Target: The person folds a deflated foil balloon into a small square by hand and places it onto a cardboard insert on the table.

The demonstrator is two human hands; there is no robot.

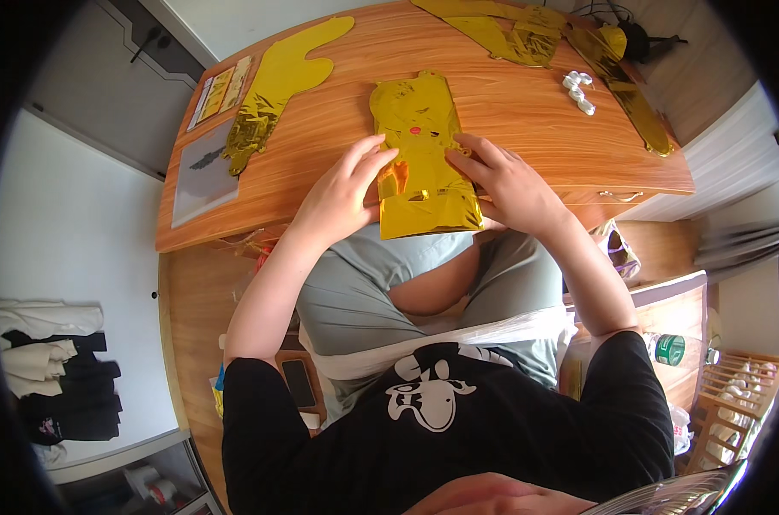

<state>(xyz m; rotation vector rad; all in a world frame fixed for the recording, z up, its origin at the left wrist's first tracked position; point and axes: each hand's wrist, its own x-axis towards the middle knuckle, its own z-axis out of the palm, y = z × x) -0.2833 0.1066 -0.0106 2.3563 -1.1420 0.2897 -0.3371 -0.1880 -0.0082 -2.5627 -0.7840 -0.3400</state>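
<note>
Flanking the folded gold foil piece [422, 172] at the frame's middle, the left hand [340, 193] and right hand [520, 190] bring loosely curved fingers to its side edges; the thumbs are partly hidden, so I cannot tell whether they pinch it. Its lower end reaches past the edge of the desk [351, 112]. The foil looks light, thin, slick and quick to crease; flat side edges seem the safest hold, lightly pressed. Counting: one piece between two hands, one foil shape [286, 77] upper left, at least two overlapping foil shapes [527, 43] upper right.
</note>
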